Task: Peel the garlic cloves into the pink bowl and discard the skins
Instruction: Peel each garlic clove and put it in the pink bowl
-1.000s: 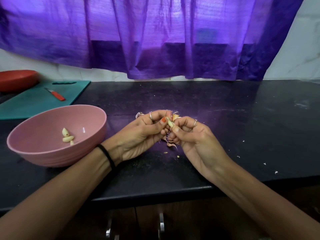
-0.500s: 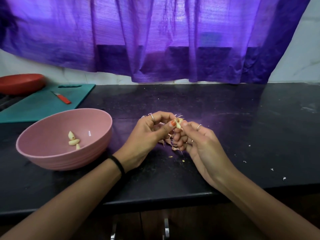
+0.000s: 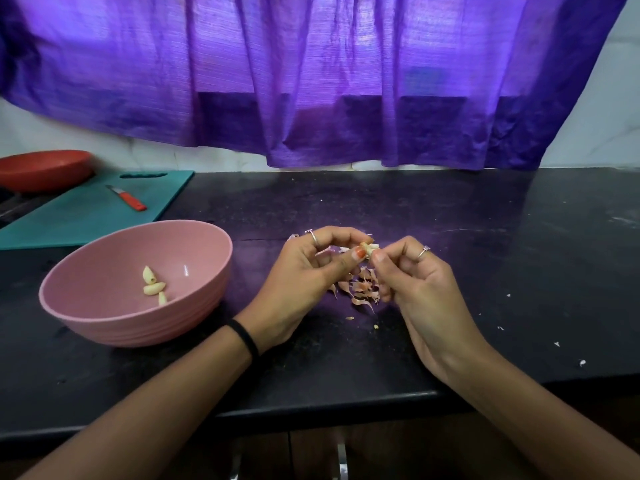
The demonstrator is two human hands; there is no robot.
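Both hands peeling a clove over the table.
Left hand and right hand are pinching one clove between fingertips, above a skin pile. Three peeled cloves are lying in the bowl. Next move likely calls for stripping the last skin, then reaching left to the bowl.

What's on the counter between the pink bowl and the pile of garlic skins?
In the head view, only the left hand hangs there, above bare black counter, between pink bowl and papery garlic skins.
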